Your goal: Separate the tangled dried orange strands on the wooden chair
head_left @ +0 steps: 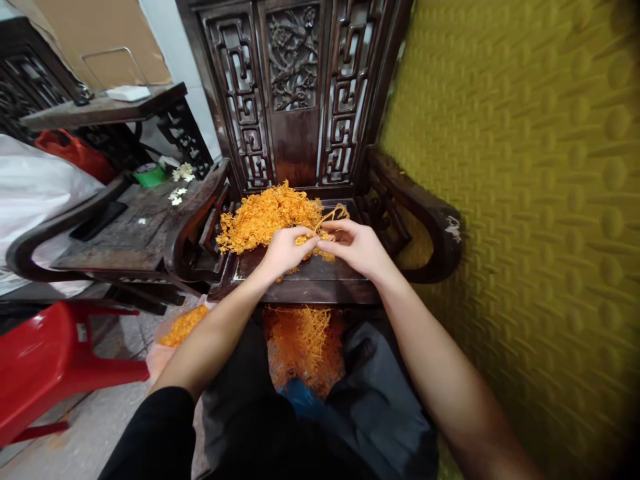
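Note:
A loose pile of orange artificial flower sprigs (273, 215) lies on the dark wooden chair seat (345, 272). Just right of the pile, my left hand (289, 250) and my right hand (356, 245) meet, fingertips pinched together. Between them is a small orange sprig (326, 253); thin orange stems (337, 213) stick out above my right hand's fingers. Their exact grip on it is partly hidden by the fingers. Below the seat edge, between the legs, a clear bag (300, 353) holds more orange stems.
A carved chair back (295, 143) rises behind the pile, with a curved armrest (430, 220) at right. Textured yellow wall padding (525, 167) stands close beside it. At left are a red plastic stool (45, 360), a bag of orange pieces (185, 325) and green tape (150, 175).

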Demonstrator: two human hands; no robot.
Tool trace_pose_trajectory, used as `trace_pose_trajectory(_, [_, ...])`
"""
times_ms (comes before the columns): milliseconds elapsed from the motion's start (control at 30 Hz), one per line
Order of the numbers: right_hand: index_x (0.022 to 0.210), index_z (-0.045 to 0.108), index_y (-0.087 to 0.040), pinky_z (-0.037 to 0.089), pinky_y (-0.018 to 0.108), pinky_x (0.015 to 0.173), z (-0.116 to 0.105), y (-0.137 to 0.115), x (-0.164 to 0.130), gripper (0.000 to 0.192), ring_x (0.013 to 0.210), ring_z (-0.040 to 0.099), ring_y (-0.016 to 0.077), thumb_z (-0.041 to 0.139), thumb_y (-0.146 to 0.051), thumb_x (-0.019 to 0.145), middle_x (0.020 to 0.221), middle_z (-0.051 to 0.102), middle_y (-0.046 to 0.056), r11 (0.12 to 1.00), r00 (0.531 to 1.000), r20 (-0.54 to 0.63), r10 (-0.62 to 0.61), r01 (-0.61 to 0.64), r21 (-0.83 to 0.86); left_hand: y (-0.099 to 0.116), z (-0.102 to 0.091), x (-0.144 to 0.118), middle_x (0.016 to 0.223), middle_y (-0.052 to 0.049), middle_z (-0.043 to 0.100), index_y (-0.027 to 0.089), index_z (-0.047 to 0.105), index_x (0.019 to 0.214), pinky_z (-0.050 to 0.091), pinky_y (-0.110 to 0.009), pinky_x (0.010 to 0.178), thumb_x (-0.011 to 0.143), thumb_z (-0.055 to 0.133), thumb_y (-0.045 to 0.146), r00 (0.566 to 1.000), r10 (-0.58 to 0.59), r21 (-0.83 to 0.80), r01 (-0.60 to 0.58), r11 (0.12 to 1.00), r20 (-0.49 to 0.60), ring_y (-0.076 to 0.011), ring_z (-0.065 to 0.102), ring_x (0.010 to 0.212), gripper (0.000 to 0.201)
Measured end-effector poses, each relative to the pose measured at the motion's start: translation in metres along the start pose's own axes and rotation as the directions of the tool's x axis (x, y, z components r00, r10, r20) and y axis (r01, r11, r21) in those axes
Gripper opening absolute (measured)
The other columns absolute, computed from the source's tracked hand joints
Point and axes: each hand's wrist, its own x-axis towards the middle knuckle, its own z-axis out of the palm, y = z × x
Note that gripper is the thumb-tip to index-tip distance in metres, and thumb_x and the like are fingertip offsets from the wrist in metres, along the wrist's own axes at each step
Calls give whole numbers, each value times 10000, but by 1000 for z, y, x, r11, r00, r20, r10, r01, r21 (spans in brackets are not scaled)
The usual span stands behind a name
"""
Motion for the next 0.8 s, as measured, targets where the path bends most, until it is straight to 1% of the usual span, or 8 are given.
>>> trace_pose_trajectory(100, [1012, 807, -238, 560, 377, 814, 5, 3, 0, 324, 891, 692, 226, 868, -367, 720, 1013, 753, 72, 967, 991, -7, -133, 128, -218, -1, 3, 0, 986, -54, 785, 179, 767, 922, 485, -325, 894, 891, 641, 320, 1000, 14, 55, -13, 998, -5, -214, 698, 934, 192])
trace_pose_trajectory(200, [945, 823, -250, 540, 381, 806, 5, 2, 2, 168, 846, 687, 221, 798, -321, 795, 938, 758, 59, 955, 989, 13, -150, 148, -258, 0, 0, 0, 933, -44, 768, 173, 753, 912, 474, -316, 867, 910, 626, 363, 999, 31, 60, -32, 998, 18, -196, 678, 888, 229])
trace_pose_trajectory(300, [903, 830, -255, 532, 386, 816, 0, 3, 4, 125, 840, 692, 221, 790, -272, 786, 921, 768, 48, 966, 991, 16, -130, 131, -223, 3, -5, -2, 858, -28, 746, 163, 749, 903, 462, -299, 799, 926, 594, 422, 987, 8, 57, -17, 998, 160, -176, 645, 802, 303])
trace_pose_trajectory(400, [865, 832, -254, 533, 386, 855, -8, 4, 6, 104, 876, 704, 223, 794, -239, 769, 929, 776, 40, 976, 989, -58, -135, 122, -180, 6, -10, -3, 781, -16, 722, 152, 746, 829, 450, -282, 752, 924, 570, 397, 948, -9, 59, -11, 998, 318, -160, 620, 737, 317])
trace_pose_trajectory(467, [870, 831, -250, 544, 378, 845, -12, 4, 7, 115, 869, 708, 216, 803, -240, 759, 939, 777, 39, 986, 985, -121, -123, 108, -125, 6, -11, -3, 812, -24, 732, 150, 749, 830, 454, -282, 776, 926, 558, 392, 954, -6, 38, -6, 999, 301, -163, 634, 770, 323])
trace_pose_trajectory(533, [887, 830, -246, 555, 371, 811, -12, 2, 7, 135, 850, 707, 212, 815, -266, 755, 944, 776, 44, 992, 985, -133, -109, 98, -85, 4, -12, -2, 884, -35, 750, 156, 758, 893, 459, -286, 809, 924, 577, 450, 970, -5, 11, 2, 1000, 242, -169, 650, 823, 347])
trace_pose_trajectory(700, [827, 823, -245, 560, 394, 825, -2, -4, 3, 86, 874, 707, 227, 807, -311, 775, 938, 768, 59, 977, 986, -14, -163, 159, -143, 2, -10, 2, 873, -43, 753, 168, 765, 912, 451, -294, 794, 892, 634, 531, 987, 43, 65, -54, 996, 156, -178, 655, 813, 387])
trace_pose_trajectory(800, [818, 825, -259, 559, 414, 869, 0, -5, 3, 53, 882, 712, 230, 785, -278, 790, 929, 769, 50, 966, 982, 37, -187, 191, -177, 5, -9, 2, 859, -54, 747, 164, 766, 863, 451, -291, 783, 924, 605, 474, 973, 138, 74, -154, 985, 185, -173, 653, 800, 355])
